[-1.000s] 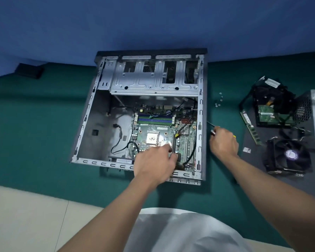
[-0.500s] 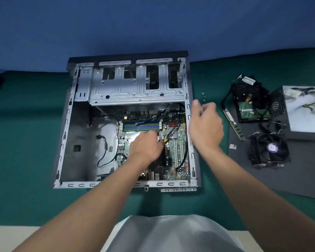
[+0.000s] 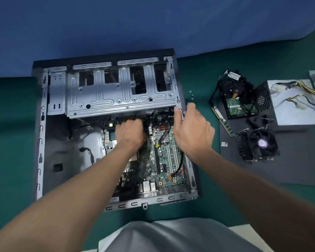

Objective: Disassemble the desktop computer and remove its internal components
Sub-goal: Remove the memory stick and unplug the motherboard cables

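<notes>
Motherboard flat in right half of case, long axis near-to-far, under both hands. Left hand at its far edge, fingers hidden, grasp unclear. Right hand pinches case's right wall.

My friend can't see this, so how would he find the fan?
Look right of the open computer case, on the dark mat. The fan lies nearer the camera than the hard drive and power supply. Only it has round blades with a purple sticker in the middle.
</notes>
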Demonstrator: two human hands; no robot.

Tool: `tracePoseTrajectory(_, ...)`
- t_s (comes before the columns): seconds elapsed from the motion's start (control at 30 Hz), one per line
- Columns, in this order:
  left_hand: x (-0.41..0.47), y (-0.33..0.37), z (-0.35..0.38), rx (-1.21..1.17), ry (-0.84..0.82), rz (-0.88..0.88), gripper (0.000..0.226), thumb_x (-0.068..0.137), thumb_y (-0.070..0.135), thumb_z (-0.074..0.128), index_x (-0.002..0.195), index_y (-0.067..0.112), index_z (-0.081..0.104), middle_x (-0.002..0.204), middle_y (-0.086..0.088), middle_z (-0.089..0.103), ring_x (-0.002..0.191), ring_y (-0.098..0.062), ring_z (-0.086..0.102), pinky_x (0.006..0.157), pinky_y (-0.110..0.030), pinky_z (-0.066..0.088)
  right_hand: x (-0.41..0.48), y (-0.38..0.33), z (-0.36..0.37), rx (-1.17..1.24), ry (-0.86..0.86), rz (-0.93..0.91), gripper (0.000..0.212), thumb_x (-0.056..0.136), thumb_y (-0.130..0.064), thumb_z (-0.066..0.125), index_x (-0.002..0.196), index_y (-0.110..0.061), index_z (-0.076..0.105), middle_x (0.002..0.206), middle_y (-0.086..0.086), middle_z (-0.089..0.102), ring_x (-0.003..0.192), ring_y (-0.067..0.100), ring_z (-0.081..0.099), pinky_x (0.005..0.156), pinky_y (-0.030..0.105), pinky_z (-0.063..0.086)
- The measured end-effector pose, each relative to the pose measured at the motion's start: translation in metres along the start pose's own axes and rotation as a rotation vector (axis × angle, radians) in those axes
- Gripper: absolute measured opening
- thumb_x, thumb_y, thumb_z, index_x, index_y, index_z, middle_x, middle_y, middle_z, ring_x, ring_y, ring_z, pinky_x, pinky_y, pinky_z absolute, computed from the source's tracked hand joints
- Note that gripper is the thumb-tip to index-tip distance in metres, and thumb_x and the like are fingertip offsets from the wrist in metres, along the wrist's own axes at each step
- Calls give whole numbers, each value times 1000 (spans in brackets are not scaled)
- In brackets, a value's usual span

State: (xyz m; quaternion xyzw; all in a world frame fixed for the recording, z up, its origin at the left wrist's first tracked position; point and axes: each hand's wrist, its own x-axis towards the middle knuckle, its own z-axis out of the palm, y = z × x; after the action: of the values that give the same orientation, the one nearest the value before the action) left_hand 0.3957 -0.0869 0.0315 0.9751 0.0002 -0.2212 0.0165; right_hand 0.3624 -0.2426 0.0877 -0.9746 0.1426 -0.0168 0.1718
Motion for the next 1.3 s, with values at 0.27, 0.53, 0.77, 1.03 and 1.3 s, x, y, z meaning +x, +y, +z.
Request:
tracePoseTrajectory(0.27,13,-15,-8,-35,-51,17,15,96,9,50,85,19,54,62,5,47,54,-7,38,68,-30,36,0,0,-1,-22,-8,22,35,98,-52,23,90,-19,34,77,0,53,67,33,58,58,36,36)
tracePoseTrajectory(0.53,36,-55,-11,-199,229,-155,29,95,9,41,67,18,38,66,-1,43,64,-21,45,65,-33,43,1,-2,0,-60,3,28,41,99,-52,25,96,-15,43,75,-1,51,68,33,59,58,36,36)
tracePoseTrajectory(0.77,12,-48,2,87,3,-39,9,88,12,58,80,16,56,56,4,46,50,-10,39,59,-28,36,1,-2,1,-89,42,21,42,99,-51,24,96,-14,45,79,2,57,69,34,58,59,37,35)
tracePoseTrajectory(1.03,-42,-72,-4,8,124,99,44,83,29,63,125,14,58,127,-10,57,120,-28,45,97,-41,37,-14,-12,-12,-159,349,-299,28,100,-28,46,101,-5,62,86,9,55,67,23,52,46,29,31)
tracePoseTrajectory(1.3,-112,-159,-20,115,480,113,47,75,15,72,117,-2,63,131,-21,57,116,-36,54,94,-44,32,-23,-71,8,320,-508,-405,38,101,-36,40,67,-21,47,64,-10,48,58,1,44,57,16,32)
